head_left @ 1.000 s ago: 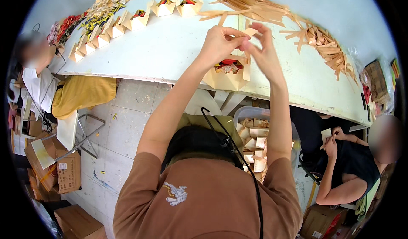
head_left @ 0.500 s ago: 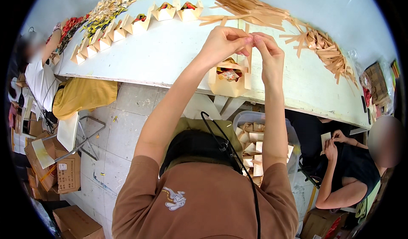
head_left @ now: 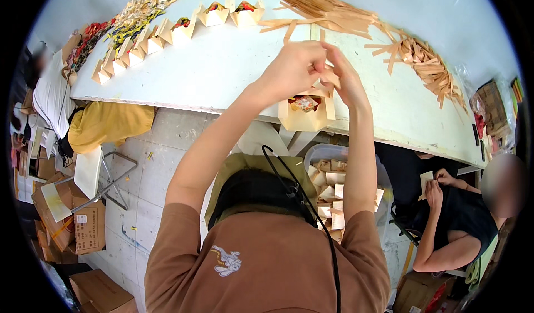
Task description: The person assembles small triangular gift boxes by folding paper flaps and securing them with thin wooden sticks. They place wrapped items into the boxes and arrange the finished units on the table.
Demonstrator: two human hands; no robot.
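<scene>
A small cream folded box (head_left: 304, 121) stands at the near edge of the table, its open top showing red and patterned wrapped packets (head_left: 304, 103). Just above it, a tan paper strip (head_left: 330, 77) is bent between my hands. My left hand (head_left: 295, 68) is closed, its fingertips pinching at the strip. From the other side my right hand (head_left: 347, 79) reaches in with curved fingers, gripping the strip. The fingertips overlap, so the exact hold is partly hidden.
On the white table (head_left: 222, 68) stands a row of similar filled boxes (head_left: 183, 32). Loose tan strips (head_left: 328, 12) lie at the back, colourful packets (head_left: 130, 26) at far left. Below is a plastic bin (head_left: 384, 201) of folded pieces. A co-worker (head_left: 456, 224) sits at right, another person at left.
Both hands have come down slightly, and the strip now bends between them above the box. The box has shifted a little nearer and right. The person at far left has drawn an arm back.
</scene>
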